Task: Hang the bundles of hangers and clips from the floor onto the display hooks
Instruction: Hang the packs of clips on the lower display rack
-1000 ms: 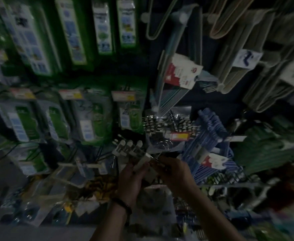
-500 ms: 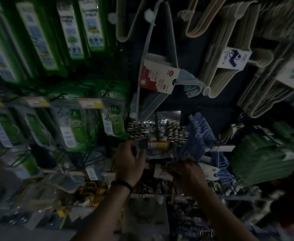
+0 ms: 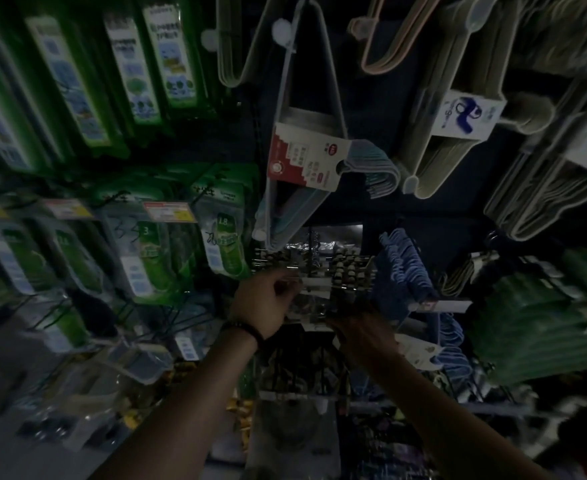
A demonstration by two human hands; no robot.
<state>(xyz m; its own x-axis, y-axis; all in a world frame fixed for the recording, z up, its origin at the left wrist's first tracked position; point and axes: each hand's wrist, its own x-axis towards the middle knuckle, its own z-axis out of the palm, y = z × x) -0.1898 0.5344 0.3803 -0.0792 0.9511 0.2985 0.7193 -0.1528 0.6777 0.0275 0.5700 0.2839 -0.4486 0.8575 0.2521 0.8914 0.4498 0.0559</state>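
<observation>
Both arms were raised; left hand (image 3: 262,303) pinched the clip packet (image 3: 314,298) at its top, right hand (image 3: 361,329) beneath, grip unreadable; leftward green pack (image 3: 224,244) read "1.8"

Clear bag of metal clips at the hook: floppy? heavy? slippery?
Likely floppy: the clear plastic bag of metal clips looks crinkled, and the left hand pinches its top while the right hand is below it. Probably heavy for its size, packed with metal. The glossy film may slip in a loose grip.
</observation>
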